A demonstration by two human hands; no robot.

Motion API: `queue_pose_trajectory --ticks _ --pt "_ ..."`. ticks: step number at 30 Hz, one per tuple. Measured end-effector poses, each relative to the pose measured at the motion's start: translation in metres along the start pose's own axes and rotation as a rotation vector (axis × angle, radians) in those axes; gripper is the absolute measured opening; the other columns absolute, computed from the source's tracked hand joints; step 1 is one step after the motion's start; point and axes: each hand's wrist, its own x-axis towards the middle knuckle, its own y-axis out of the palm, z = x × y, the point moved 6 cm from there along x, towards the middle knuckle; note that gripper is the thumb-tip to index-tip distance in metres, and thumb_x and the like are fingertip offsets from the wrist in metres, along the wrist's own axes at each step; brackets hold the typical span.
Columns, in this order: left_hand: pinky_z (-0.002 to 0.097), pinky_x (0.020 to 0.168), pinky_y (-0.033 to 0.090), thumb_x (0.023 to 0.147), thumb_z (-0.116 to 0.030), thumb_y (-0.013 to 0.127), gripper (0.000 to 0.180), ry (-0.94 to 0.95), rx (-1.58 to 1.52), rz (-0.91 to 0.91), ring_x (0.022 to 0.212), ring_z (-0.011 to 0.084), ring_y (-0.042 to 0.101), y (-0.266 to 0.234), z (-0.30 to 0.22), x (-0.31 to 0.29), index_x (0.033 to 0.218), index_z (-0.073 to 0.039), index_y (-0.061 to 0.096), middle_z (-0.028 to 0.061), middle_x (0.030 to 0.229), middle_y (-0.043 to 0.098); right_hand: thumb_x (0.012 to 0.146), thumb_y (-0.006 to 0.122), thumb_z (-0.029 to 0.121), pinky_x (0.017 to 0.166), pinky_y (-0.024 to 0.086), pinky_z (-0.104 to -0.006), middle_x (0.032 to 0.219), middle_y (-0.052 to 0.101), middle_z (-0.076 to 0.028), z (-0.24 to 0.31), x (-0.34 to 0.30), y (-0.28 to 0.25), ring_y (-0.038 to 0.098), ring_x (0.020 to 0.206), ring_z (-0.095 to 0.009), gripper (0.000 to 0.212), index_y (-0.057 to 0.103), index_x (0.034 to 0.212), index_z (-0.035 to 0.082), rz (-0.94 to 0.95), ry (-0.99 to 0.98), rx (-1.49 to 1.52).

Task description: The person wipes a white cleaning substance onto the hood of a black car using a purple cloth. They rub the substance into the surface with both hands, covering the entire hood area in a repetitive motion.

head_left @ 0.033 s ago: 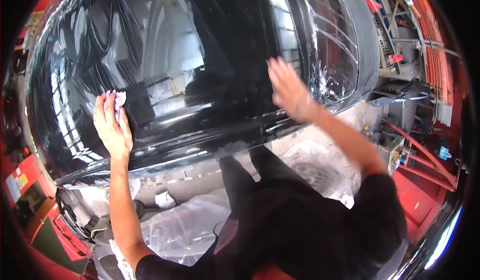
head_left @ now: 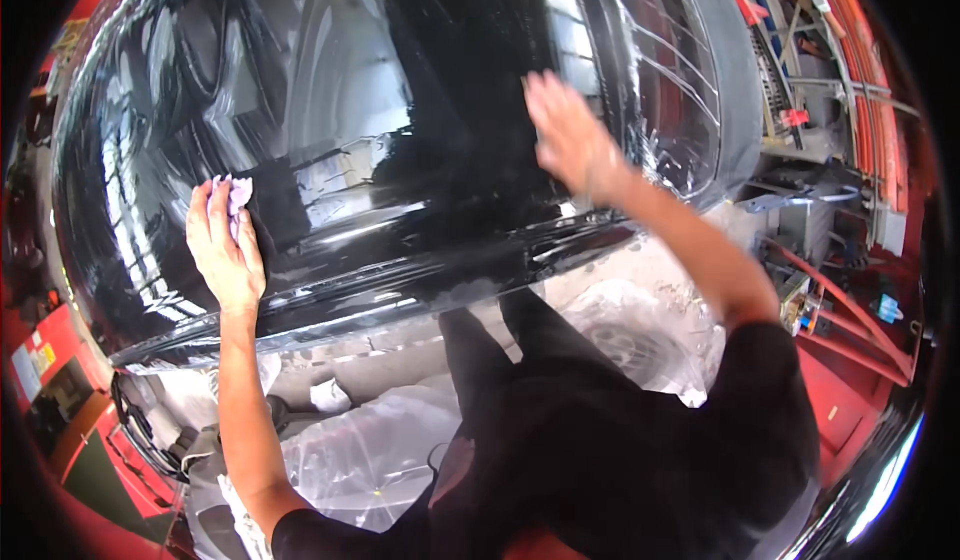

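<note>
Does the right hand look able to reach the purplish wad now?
Probably: the right hand would only cross the glossy black panel, though the left hand partly covers the purplish wad.

The left hand is covering part of a pale crumpled wad. The right hand is blurring, leaving its contact with the glossy black panel unclear. The upper edge is cutting off that panel, which is itself hiding the lower ends of the dark-clad legs. Clear plastic sheeting is veiling whatever is lying beneath.
</note>
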Motion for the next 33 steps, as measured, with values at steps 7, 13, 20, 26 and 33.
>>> queue_pose_trajectory --ticks 7,13,20,26,33 --pt "0.0501 0.12 0.039 0.102 -0.019 0.065 0.045 0.005 -0.012 0.004 0.142 0.0413 0.053 0.01 0.001 0.001 0.146 -0.008 0.065 0.0197 0.15 0.059 0.116 0.035 0.04 0.135 0.019 -0.0469 0.171 0.036 -0.026 -0.12 0.16 0.015 0.027 0.163 -0.041 0.064 0.042 0.162 -0.003 -0.368 0.181 -0.021" --pt "0.0523 0.12 0.038 0.1 -0.015 0.065 0.046 -0.06 0.031 -0.015 0.143 0.0426 0.052 -0.006 0.005 -0.002 0.145 -0.008 0.065 0.0202 0.151 0.058 0.096 0.075 0.027 0.134 0.02 -0.0576 0.174 0.025 -0.031 0.04 -0.043 -0.013 0.021 0.164 -0.049 0.081 0.039 0.161 -0.007 0.106 -0.025 0.261" --pt "0.0538 0.121 0.037 0.098 -0.015 0.066 0.047 -0.016 -0.074 0.02 0.144 0.0437 0.05 0.01 -0.005 0.012 0.143 -0.006 0.064 0.02 0.152 0.056 0.117 0.034 0.038 0.135 0.021 -0.0428 0.173 0.035 -0.021 -0.194 0.267 -0.01 0.031 0.162 -0.032 0.062 0.042 0.16 -0.006 -0.206 0.231 -0.005" --pt "0.0563 0.126 0.032 0.096 -0.017 0.065 0.051 -0.093 0.004 0.055 0.148 0.0438 0.046 -0.002 0.017 -0.006 0.146 -0.006 0.062 0.0211 0.154 0.054 0.11 0.052 0.036 0.136 0.014 -0.0528 0.176 0.025 -0.029 -0.019 0.115 -0.013 0.017 0.165 -0.046 0.074 0.031 0.165 -0.009 0.039 -0.052 -0.012" --pt "0.0552 0.122 0.036 0.097 -0.018 0.062 0.047 -0.045 -0.039 0.055 0.144 0.0467 0.05 -0.001 0.004 0.01 0.142 -0.002 0.064 0.0241 0.152 0.055 0.117 0.04 0.034 0.134 0.022 -0.0424 0.174 0.038 -0.016 -0.178 0.3 -0.007 0.034 0.161 -0.033 0.057 0.045 0.161 -0.001 -0.329 -0.145 0.167"
